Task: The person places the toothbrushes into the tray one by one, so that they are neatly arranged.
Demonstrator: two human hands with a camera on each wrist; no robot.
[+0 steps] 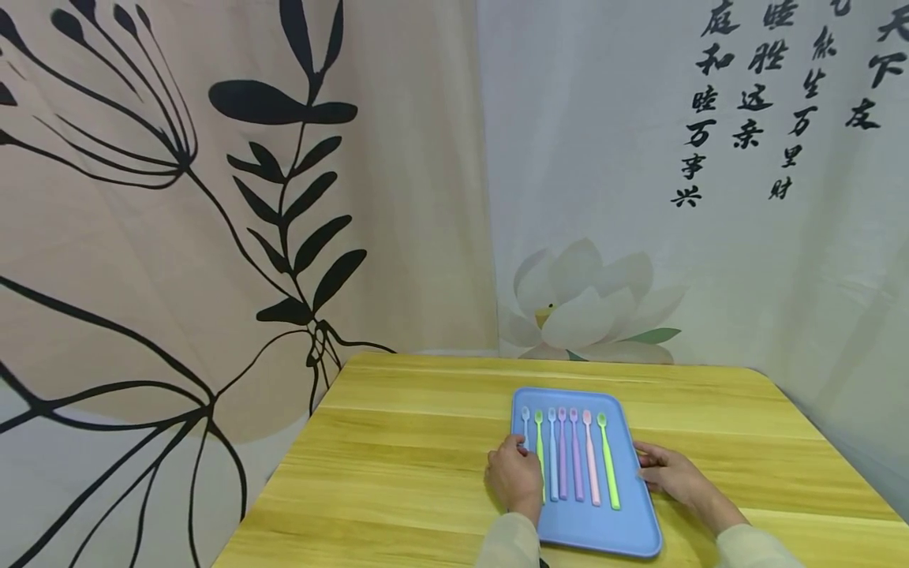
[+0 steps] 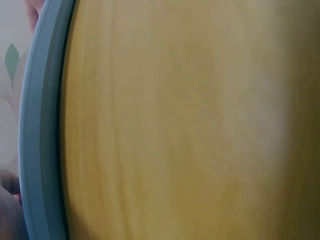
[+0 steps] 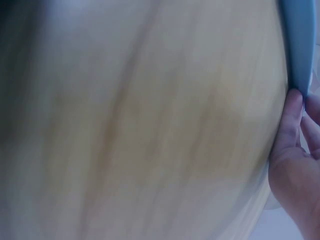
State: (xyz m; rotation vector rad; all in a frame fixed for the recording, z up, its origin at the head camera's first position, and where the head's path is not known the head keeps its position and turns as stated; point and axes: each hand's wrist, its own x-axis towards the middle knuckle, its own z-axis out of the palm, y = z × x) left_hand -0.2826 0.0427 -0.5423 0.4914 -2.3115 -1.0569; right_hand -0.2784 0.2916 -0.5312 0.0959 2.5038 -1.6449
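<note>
A light blue tray [image 1: 589, 532] lies on the wooden table, with a row of toothbrushes in light blue, green, purple and pink on it. My left hand [image 1: 515, 475] is over the tray's left edge, its fingers bent beside the leftmost light blue toothbrush [image 1: 525, 418]; whether they hold it or the rim is hidden. In the left wrist view, part of that hand [image 2: 11, 212] shows beyond the tray's rim [image 2: 37, 125]. My right hand [image 1: 678, 480] grips the tray's right edge. Its thumb [image 3: 291, 117] presses the outer rim in the right wrist view.
The wooden table [image 1: 398, 450] extends on both sides of the tray. Behind it hangs a pale curtain [image 1: 426, 197] printed with dark plants, a lotus and black writing.
</note>
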